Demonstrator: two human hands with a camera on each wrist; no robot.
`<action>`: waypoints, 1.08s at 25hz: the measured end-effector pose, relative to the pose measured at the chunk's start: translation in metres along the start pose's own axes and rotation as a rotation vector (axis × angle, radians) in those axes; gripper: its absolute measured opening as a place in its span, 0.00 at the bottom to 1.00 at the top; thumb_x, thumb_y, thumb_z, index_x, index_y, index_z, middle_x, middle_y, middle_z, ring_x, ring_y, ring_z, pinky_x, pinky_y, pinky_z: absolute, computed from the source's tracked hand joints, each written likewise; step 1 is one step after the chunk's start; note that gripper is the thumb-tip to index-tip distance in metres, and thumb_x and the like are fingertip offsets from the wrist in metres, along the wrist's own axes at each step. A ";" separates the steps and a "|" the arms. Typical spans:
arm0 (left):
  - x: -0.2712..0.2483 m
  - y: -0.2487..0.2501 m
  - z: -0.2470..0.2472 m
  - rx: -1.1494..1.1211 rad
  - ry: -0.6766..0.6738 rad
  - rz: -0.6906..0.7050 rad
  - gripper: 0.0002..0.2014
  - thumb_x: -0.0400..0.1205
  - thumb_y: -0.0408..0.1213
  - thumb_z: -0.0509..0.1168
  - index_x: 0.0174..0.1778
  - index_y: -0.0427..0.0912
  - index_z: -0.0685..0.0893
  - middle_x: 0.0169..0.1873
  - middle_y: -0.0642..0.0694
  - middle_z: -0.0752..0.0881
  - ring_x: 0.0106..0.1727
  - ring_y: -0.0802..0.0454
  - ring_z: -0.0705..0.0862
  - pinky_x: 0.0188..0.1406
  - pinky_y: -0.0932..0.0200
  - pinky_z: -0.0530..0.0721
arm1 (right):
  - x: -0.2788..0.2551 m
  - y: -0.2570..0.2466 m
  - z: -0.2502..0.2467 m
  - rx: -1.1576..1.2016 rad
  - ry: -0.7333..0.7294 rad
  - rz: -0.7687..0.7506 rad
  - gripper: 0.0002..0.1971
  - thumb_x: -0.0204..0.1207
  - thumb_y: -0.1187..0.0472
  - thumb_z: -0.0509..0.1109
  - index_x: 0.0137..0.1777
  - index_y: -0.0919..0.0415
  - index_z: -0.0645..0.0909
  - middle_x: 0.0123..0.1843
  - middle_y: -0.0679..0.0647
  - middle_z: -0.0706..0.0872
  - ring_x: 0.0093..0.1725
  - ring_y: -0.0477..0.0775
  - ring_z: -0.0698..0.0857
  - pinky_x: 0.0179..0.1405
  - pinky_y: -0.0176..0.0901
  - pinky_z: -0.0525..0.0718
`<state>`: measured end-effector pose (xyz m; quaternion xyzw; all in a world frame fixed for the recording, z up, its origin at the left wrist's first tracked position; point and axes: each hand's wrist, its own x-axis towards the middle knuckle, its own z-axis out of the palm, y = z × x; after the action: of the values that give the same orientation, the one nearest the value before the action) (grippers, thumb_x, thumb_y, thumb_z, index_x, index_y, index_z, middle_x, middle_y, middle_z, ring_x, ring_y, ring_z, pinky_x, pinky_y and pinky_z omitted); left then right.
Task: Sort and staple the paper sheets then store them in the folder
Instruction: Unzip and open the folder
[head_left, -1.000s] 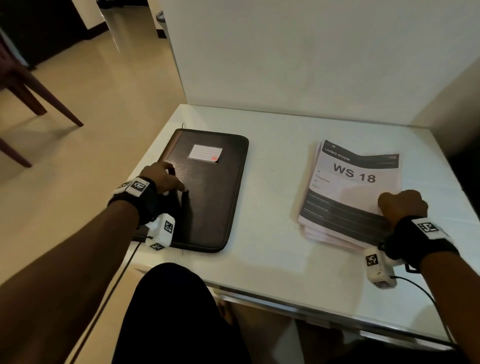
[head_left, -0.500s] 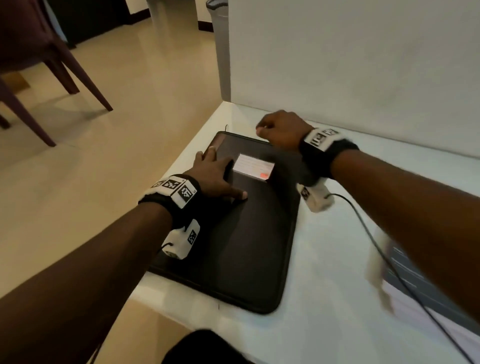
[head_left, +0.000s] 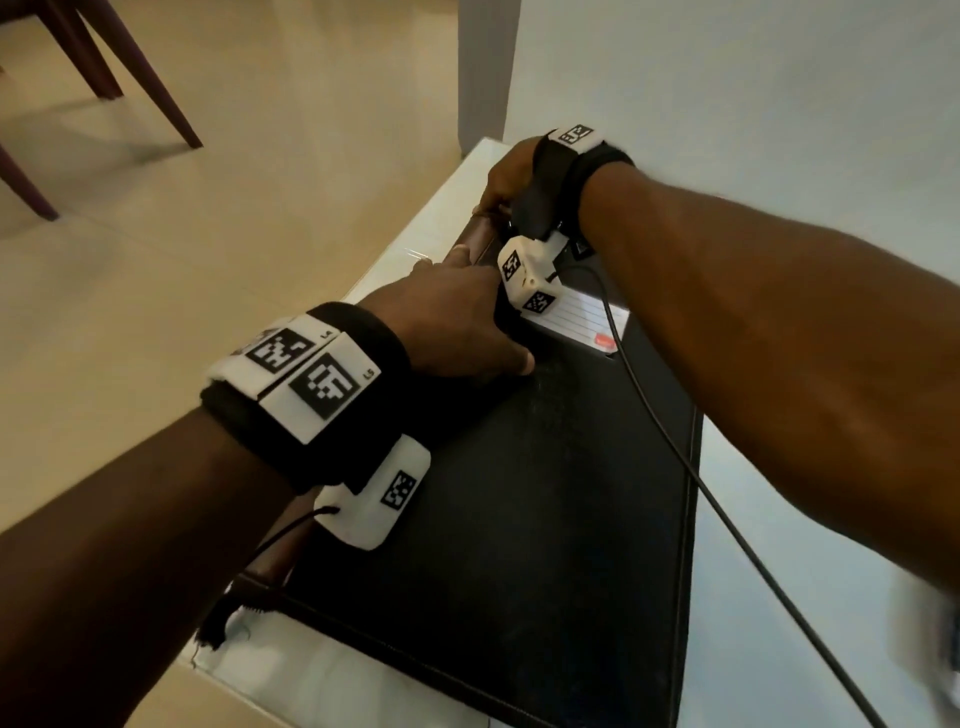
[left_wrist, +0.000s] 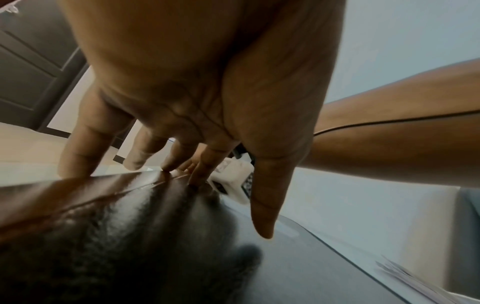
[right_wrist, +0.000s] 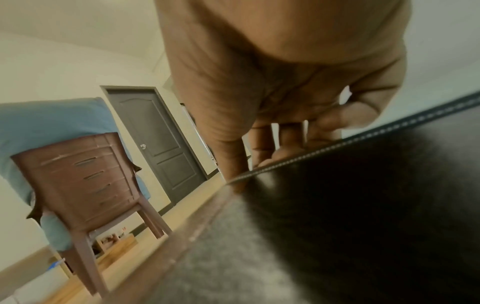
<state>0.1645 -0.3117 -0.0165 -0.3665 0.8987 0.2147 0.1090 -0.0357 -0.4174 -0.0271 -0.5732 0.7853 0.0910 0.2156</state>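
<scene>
Black leather-look folder (head_left: 524, 519) lying closed and flat near the left edge of a white table (head_left: 810, 545), stitched border along its rim, white lined label with a red mark (head_left: 576, 319) stuck on the cover toward the far end. Left hand (head_left: 452, 322) pressed on the cover near the far left corner, fingers straight and spread, tips down on the brown spine edge, thumb stretched out over the black surface; nothing held. Right hand (head_left: 506, 179) reaching across to the far corner of the folder, fingers curled over its stitched edge in the right wrist view, thumb down against the corner; whether the edge is truly gripped or only touched cannot be told. Black wrist bands with square printed markers (head_left: 306, 374) on both forearms, a thin black cable (head_left: 727, 525) trailing from the right wrist across the cover. Paper sheets (left_wrist: 415, 281) only a blurred sliver off to the right on the table. Plain white wall panel (head_left: 727, 78) standing just behind the table. Beyond the left edge, glossy beige tiled floor (head_left: 208, 182), dark wooden chair legs (head_left: 150, 93), a brown plastic chair (right_wrist: 80, 176) draped with blue cloth, and a grey panelled door (right_wrist: 158, 133) shut in a cream wall.
</scene>
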 end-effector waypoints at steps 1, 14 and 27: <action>0.000 -0.001 -0.001 0.007 -0.002 0.002 0.39 0.77 0.64 0.73 0.81 0.51 0.71 0.81 0.41 0.70 0.69 0.44 0.78 0.57 0.52 0.78 | -0.006 -0.001 -0.001 0.055 0.022 0.028 0.44 0.58 0.39 0.69 0.78 0.54 0.78 0.71 0.61 0.84 0.69 0.69 0.83 0.73 0.62 0.80; 0.010 0.007 -0.011 -0.074 0.092 -0.111 0.33 0.84 0.50 0.70 0.83 0.43 0.69 0.76 0.37 0.75 0.69 0.40 0.79 0.57 0.54 0.75 | -0.020 0.036 0.002 0.463 0.137 -0.046 0.12 0.77 0.53 0.77 0.56 0.57 0.86 0.44 0.49 0.86 0.41 0.48 0.86 0.28 0.30 0.84; 0.101 -0.029 -0.037 -0.759 0.114 -0.251 0.13 0.89 0.32 0.63 0.59 0.55 0.89 0.51 0.49 0.83 0.54 0.53 0.79 0.44 0.57 0.82 | -0.024 0.056 -0.001 0.448 0.049 -0.249 0.16 0.78 0.70 0.73 0.59 0.50 0.92 0.46 0.47 0.91 0.43 0.43 0.84 0.39 0.37 0.84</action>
<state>0.1123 -0.4089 -0.0281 -0.4987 0.7084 0.4959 -0.0588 -0.0823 -0.3792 -0.0219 -0.6054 0.7144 -0.1263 0.3275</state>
